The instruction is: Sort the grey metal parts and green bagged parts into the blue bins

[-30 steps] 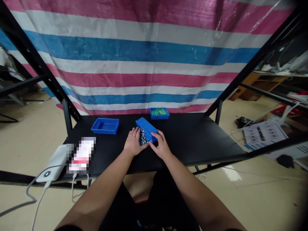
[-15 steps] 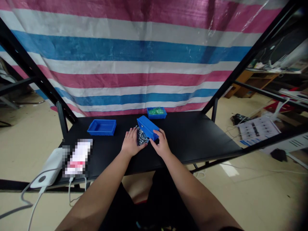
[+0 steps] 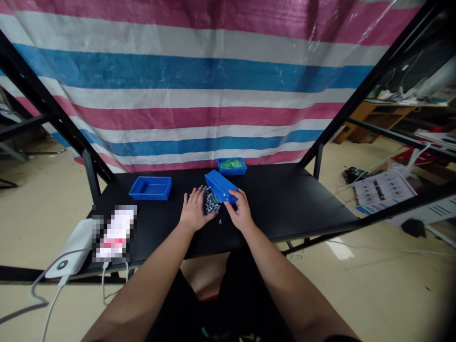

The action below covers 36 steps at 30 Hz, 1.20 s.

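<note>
My right hand (image 3: 241, 209) grips the near end of a blue bin (image 3: 220, 186), which is tipped on its side with its opening toward the left. Beside it lies a heap of small grey metal parts (image 3: 211, 203) on the black table (image 3: 278, 204). My left hand (image 3: 194, 210) rests against the heap's left side, fingers apart, palm down. One small loose part (image 3: 220, 222) lies just in front of the heap. The bin's inside is mostly hidden.
An empty blue bin (image 3: 151, 188) stands at the left. Behind the hands, another blue bin (image 3: 231, 166) holds green items. A phone (image 3: 116, 232) and a white power bank (image 3: 73, 249) with cables lie at the left. A striped sheet (image 3: 213, 114) hangs behind.
The tipped bin has moved slightly right, away from the heap, with my right hand. More of the heap shows, and a loose part now lies in front of it.
</note>
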Available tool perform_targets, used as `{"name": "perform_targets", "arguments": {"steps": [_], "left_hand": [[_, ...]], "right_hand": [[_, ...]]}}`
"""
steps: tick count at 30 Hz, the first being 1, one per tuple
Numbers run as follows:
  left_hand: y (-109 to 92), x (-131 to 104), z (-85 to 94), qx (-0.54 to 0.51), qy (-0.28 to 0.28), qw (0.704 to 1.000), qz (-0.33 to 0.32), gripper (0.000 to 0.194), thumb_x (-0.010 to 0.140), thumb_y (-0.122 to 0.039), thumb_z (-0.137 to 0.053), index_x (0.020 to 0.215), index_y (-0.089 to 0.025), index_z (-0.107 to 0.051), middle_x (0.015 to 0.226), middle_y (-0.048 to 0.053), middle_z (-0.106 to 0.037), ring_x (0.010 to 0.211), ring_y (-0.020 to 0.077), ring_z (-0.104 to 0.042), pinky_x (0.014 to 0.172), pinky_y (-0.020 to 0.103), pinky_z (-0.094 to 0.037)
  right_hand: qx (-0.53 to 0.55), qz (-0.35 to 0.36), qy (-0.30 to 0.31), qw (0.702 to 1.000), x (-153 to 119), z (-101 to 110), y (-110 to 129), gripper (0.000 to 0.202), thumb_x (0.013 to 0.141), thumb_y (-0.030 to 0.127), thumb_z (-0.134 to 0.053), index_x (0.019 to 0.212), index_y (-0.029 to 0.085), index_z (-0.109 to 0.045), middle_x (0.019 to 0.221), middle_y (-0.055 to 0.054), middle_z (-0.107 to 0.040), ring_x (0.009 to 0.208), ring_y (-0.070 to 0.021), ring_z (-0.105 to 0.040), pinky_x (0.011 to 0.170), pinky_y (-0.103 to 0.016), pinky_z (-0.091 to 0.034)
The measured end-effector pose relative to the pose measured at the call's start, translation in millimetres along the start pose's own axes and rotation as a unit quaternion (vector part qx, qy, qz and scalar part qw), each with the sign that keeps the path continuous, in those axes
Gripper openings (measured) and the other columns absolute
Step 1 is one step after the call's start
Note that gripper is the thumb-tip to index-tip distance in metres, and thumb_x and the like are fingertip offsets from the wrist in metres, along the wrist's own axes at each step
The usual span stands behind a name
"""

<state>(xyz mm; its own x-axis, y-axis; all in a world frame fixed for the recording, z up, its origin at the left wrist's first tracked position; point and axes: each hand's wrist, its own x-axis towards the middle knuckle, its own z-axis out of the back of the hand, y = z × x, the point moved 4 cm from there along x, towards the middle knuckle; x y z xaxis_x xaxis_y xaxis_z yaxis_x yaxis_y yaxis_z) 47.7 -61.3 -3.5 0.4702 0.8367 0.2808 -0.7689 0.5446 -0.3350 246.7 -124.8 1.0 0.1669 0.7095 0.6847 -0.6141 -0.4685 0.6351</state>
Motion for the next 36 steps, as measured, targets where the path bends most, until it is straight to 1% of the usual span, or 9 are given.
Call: {"name": "perform_targets", "arguments": {"steps": [6, 9, 15, 21, 24, 27, 30, 33, 36], "left_hand": [[-2.8, -1.2, 2.3, -0.008, -0.004, 1.0, -0.003, 0.095, 0.085, -0.071, -0.062, 0.161, -0.021, -0.033, 0.169, 0.014, -0.034, 0.159, 0.0366, -0.024, 0.129, 0.067, -0.012], [-4.1, -1.9, 5.3, -0.015, -0.004, 1.0, -0.009, 0.095, 0.085, -0.072, -0.061, 0.161, -0.023, -0.033, 0.168, 0.014, -0.035, 0.158, 0.0376, -0.025, 0.128, 0.069, -0.011], [-5.2, -3.4, 6.3, -0.016, 0.026, 0.999, -0.028, 0.113, 0.072, -0.079, -0.069, 0.162, -0.022, -0.031, 0.17, 0.015, -0.031, 0.158, 0.0423, -0.022, 0.125, 0.076, -0.005], [-3.7, -3.2, 3.2, -0.01, 0.029, 0.999, -0.022, 0.106, 0.076, -0.074, -0.07, 0.161, -0.024, -0.033, 0.17, 0.015, -0.03, 0.159, 0.0407, -0.021, 0.125, 0.075, -0.006], [-4.1, -3.0, 3.3, -0.011, 0.028, 0.999, -0.022, 0.104, 0.077, -0.073, -0.07, 0.161, -0.024, -0.034, 0.17, 0.015, -0.031, 0.159, 0.0406, -0.021, 0.126, 0.074, -0.007], [-3.9, -2.5, 3.4, -0.015, 0.028, 0.999, -0.019, 0.1, 0.078, -0.072, -0.069, 0.16, -0.025, -0.036, 0.169, 0.014, -0.032, 0.158, 0.0401, -0.023, 0.126, 0.073, -0.007], [-3.5, -1.7, 3.0, -0.021, 0.027, 0.999, -0.017, 0.096, 0.081, -0.071, -0.066, 0.16, -0.024, -0.036, 0.168, 0.013, -0.035, 0.157, 0.0382, -0.026, 0.127, 0.071, -0.009], [-3.3, -0.9, 3.0, -0.025, 0.021, 0.999, -0.017, 0.09, 0.083, -0.069, -0.065, 0.157, -0.024, -0.039, 0.167, 0.013, -0.038, 0.156, 0.0366, -0.03, 0.128, 0.068, -0.012], [-3.3, -0.2, 2.9, -0.027, 0.022, 0.999, -0.017, 0.087, 0.084, -0.068, -0.065, 0.155, -0.023, -0.043, 0.166, 0.013, -0.039, 0.156, 0.0362, -0.031, 0.129, 0.066, -0.014]], "right_hand": [[0.022, -0.007, -0.037, 0.999, -0.8, 1.1, -7.6, 0.043, 0.096, 0.031, -0.065, 0.138, 0.027, -0.054, 0.139, -0.013, -0.052, 0.132, -0.0287, -0.057, 0.113, -0.053, -0.049], [0.003, 0.018, -0.019, 1.0, 0.0, 3.6, 2.2, 0.041, 0.096, 0.028, -0.065, 0.136, 0.027, -0.055, 0.139, -0.013, -0.054, 0.133, -0.0294, -0.056, 0.113, -0.054, -0.049], [-0.021, 0.064, 0.025, 0.997, 1.5, 4.9, 21.3, 0.038, 0.096, 0.025, -0.065, 0.133, 0.028, -0.055, 0.148, -0.013, -0.051, 0.138, -0.029, -0.055, 0.113, -0.053, -0.05], [-0.025, 0.067, 0.006, 0.997, 0.7, 4.4, 17.2, 0.04, 0.095, 0.025, -0.066, 0.133, 0.028, -0.055, 0.145, -0.013, -0.052, 0.136, -0.0292, -0.055, 0.113, -0.053, -0.049], [-0.005, 0.024, -0.044, 0.999, -1.2, 5.0, 4.1, 0.041, 0.093, 0.03, -0.068, 0.132, 0.026, -0.054, 0.14, -0.014, -0.052, 0.132, -0.0293, -0.057, 0.112, -0.053, -0.049], [0.05, -0.066, -0.132, 0.988, -1.7, 12.7, -16.3, 0.05, 0.091, 0.038, -0.07, 0.134, 0.023, -0.048, 0.132, -0.014, -0.056, 0.119, -0.0271, -0.064, 0.105, -0.05, -0.053], [0.094, -0.161, -0.221, 0.957, -1.9, 29.4, -40.1, 0.059, 0.091, 0.044, -0.069, 0.138, 0.022, -0.041, 0.123, -0.013, -0.062, 0.105, -0.024, -0.068, 0.099, -0.046, -0.055], [0.101, -0.232, -0.306, 0.918, -5.2, 49.5, -63.0, 0.061, 0.091, 0.048, -0.065, 0.139, 0.023, -0.038, 0.123, -0.012, -0.062, 0.106, -0.0235, -0.068, 0.099, -0.046, -0.054], [0.12, -0.267, -0.342, 0.893, -10.2, 58.5, -80.2, 0.064, 0.089, 0.05, -0.064, 0.14, 0.024, -0.035, 0.121, -0.011, -0.064, 0.106, -0.0234, -0.068, 0.096, -0.046, -0.055]]}}
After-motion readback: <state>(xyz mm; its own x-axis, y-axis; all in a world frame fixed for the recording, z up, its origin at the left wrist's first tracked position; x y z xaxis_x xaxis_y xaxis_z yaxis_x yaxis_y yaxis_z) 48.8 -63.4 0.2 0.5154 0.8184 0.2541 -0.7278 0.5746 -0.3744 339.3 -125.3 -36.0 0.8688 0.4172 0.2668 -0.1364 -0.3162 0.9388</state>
